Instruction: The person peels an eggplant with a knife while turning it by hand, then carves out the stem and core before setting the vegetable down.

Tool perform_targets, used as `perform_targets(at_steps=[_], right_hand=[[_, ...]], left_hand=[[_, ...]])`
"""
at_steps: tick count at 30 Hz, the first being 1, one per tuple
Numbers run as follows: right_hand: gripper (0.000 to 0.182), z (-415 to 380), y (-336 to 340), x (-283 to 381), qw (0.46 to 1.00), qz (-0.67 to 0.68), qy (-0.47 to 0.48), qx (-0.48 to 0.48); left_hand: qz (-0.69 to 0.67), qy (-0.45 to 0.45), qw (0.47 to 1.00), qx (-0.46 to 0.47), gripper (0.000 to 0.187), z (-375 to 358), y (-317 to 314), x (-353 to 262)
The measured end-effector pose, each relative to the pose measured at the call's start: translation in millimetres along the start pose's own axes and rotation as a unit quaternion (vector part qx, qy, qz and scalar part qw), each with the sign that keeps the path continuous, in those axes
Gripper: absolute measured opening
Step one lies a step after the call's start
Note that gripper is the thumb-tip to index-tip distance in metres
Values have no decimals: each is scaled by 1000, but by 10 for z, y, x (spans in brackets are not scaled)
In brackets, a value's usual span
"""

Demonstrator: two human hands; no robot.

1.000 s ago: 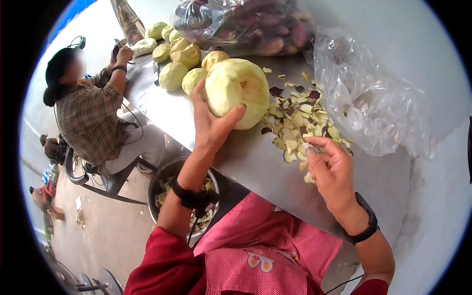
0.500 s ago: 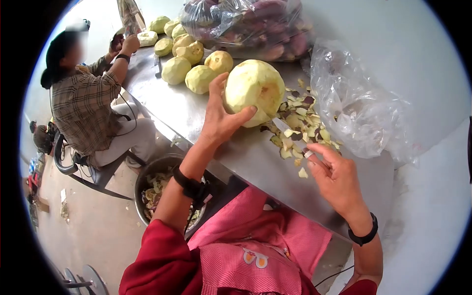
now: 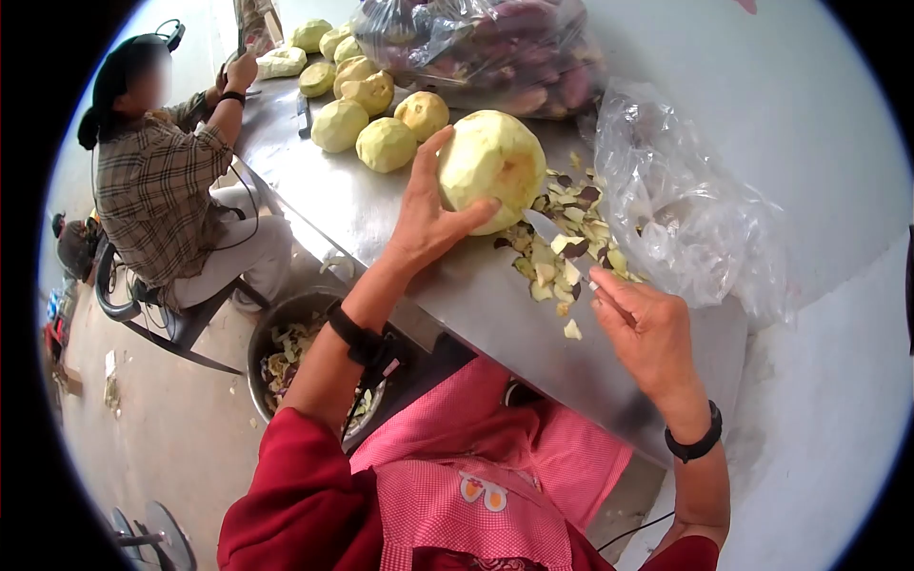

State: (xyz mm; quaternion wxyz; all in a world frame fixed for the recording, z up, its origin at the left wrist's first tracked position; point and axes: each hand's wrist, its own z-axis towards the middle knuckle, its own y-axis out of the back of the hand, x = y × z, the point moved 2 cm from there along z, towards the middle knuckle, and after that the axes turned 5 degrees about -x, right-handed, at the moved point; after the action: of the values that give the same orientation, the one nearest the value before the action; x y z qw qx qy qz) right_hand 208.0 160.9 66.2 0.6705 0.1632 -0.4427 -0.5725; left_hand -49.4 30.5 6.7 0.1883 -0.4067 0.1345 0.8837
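My left hand (image 3: 426, 215) grips a large peeled pale-yellow root (image 3: 490, 164) and holds it on the steel table (image 3: 381, 219). In my right hand (image 3: 645, 333) is a small knife (image 3: 552, 232), its blade pointing up-left toward the underside of the root. A heap of yellow and purple peelings (image 3: 569, 238) lies on the table between both hands.
Several peeled roots (image 3: 367, 112) lie further along the table. A clear bag of purple unpeeled roots (image 3: 486, 43) and an empty crumpled plastic bag (image 3: 685, 209) sit at the back. Below the table edge stands a metal bowl (image 3: 286, 319) of scraps. Another person (image 3: 167, 190) sits at the table's left end.
My left hand has set the root down lower and further right on the table. My right hand now shows the knife blade, pointed toward the root. The view has shifted slightly.
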Motion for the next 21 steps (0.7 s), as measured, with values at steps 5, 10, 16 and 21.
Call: perform_targets(at_steps=[5,10,16,21], right_hand=[[31,81,-39,-46,1000,7,-3,5],[32,131,-88,-54,1000,-9,10,4],[32,251,-117,-112,999,-15,37,4],[31,322,-228,-118,998,-30,60,12]], left_hand=[[33,21,999,1,99,13,19,-18],[17,44,999,11,99,37,36,-41],[8,63,998,24,100,79,81,-6],[4,44,998,42,102,70,69,-22]])
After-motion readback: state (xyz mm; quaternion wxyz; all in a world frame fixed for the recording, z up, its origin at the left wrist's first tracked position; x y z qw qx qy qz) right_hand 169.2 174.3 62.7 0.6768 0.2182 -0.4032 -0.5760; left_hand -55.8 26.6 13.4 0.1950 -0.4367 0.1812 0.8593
